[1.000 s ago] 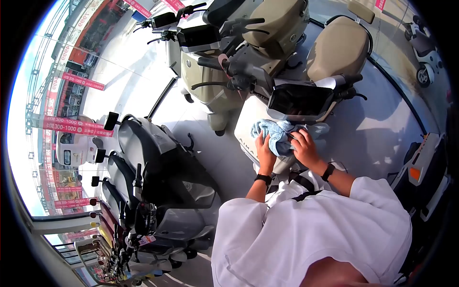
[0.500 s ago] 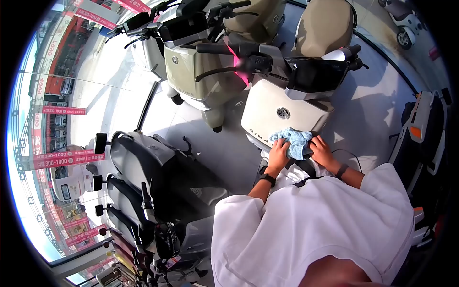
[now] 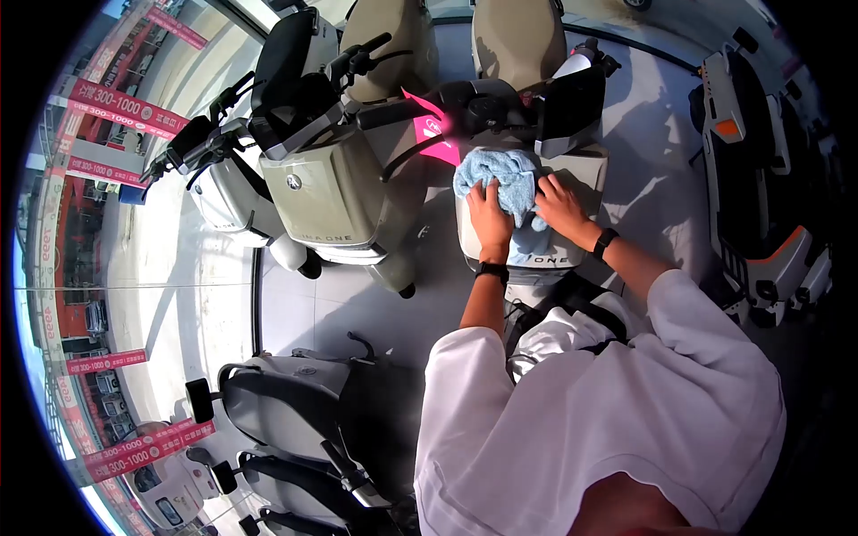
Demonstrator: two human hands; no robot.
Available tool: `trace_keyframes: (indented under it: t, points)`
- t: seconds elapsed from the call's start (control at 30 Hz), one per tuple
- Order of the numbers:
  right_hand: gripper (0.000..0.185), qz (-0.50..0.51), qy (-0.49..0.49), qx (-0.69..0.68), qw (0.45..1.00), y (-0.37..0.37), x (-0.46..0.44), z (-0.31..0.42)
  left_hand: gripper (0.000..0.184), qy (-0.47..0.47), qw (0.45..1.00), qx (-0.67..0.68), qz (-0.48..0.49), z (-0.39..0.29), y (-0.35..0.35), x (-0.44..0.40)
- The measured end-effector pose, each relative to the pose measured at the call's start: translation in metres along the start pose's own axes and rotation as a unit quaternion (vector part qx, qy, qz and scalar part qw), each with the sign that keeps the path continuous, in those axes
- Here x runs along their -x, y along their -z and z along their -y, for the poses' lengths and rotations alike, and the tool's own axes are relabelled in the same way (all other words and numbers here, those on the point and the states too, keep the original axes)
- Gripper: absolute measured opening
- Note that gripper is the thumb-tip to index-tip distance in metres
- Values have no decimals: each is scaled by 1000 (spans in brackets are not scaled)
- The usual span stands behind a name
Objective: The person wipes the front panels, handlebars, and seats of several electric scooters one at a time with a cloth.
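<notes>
A light blue cloth (image 3: 505, 179) lies bunched against the cream front panel (image 3: 581, 192) of a scooter, near its upper edge. My left hand (image 3: 489, 214) presses on the cloth's lower left part, fingers bent into it. On the cloth's right edge, my right hand (image 3: 563, 213) holds the fabric with curled fingers. Just above are the scooter's dark display (image 3: 572, 105) and its handlebar. A pink tag (image 3: 433, 134) hangs by the left handlebar grip. The cloth hides the badge area of the panel; lettering shows below it.
A second cream scooter (image 3: 326, 192) stands close on the left, with a white one (image 3: 223, 192) beyond it. Dark scooters (image 3: 286, 402) are parked at the lower left. Another black and white scooter (image 3: 751, 152) stands at the right. Glass with pink banners (image 3: 116, 103) is at the far left.
Both hands and the cloth have moved from the panel's lower edge up to its upper part, near the display. The head view has turned and shifted.
</notes>
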State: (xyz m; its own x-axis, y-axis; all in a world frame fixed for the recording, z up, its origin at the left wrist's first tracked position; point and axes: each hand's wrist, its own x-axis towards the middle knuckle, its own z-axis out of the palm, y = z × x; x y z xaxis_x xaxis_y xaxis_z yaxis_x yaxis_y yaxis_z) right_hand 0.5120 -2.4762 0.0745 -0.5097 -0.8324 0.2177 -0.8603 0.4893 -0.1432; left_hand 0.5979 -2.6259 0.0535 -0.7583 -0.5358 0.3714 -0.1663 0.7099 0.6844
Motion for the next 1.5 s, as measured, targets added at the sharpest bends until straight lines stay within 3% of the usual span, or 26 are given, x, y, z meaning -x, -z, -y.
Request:
trace_keyframes:
  t: [0.03,0.13,0.2,0.27,0.37,0.47,0.53,0.6,0.67,0.8,0.83,0.87,0.93,1.03,1.07,1.13,1.2,1.3,1.4,1.47,1.5]
  points:
    - [22,2,7,-1,1000,-2,5,-1,53,-28,999,-15,-23,4,-7,5]
    - [17,-65,35,29,997,-14,24,-5,43,17,999,-16,43,12,-15,49]
    - [15,-35,37,49,997,-23,45,-2,34,14,998,-25,55,34,-41,95]
    - [14,77,32,42,996,-37,76,5,29,64,990,-18,128,35,-47,132]
    - [13,121,57,40,990,-63,120,7,34,106,965,-10,238,43,-51,178]
    - [13,129,48,38,990,-54,117,8,41,108,965,23,236,40,-43,175]
    - [19,58,11,-19,998,-44,97,-2,47,79,982,20,173,29,-39,144]
    - [30,19,-57,-37,997,-10,66,-4,46,-7,998,31,58,18,-40,104]
    - [36,-29,-66,-25,997,4,45,-18,42,7,996,47,73,-4,-28,70]
    - [36,-10,0,-28,1000,-9,63,-29,36,12,996,5,85,5,-53,97]
    - [26,-7,37,-32,999,-20,75,-32,30,4,996,1,92,15,-66,115]
    - [13,2,64,-15,998,-42,92,-36,29,14,991,-7,131,18,-69,132]
    - [4,130,89,-37,987,-45,123,-35,32,37,971,3,235,31,-85,173]
    - [19,161,71,-106,979,-31,128,-57,48,162,912,12,376,-8,-83,171]
    - [19,165,79,-112,977,-23,125,-66,48,172,912,9,373,-25,-82,157]
    - [19,-40,47,-84,995,13,87,-87,49,102,976,54,182,-53,-86,130]
    - [27,-108,17,-81,991,34,59,-115,46,57,994,54,80,-86,-94,90]
    - [26,-132,66,-137,979,38,41,-136,40,83,996,37,-24,-107,-123,71]
    - [26,-112,132,-164,971,15,58,-146,35,109,994,-12,-9,-100,-147,108]
    - [23,-39,170,-204,963,-7,83,-141,33,168,986,-12,7,-96,-154,147]
    - [24,-3,192,-223,956,-22,97,-139,34,193,979,-8,64,-89,-161,172]
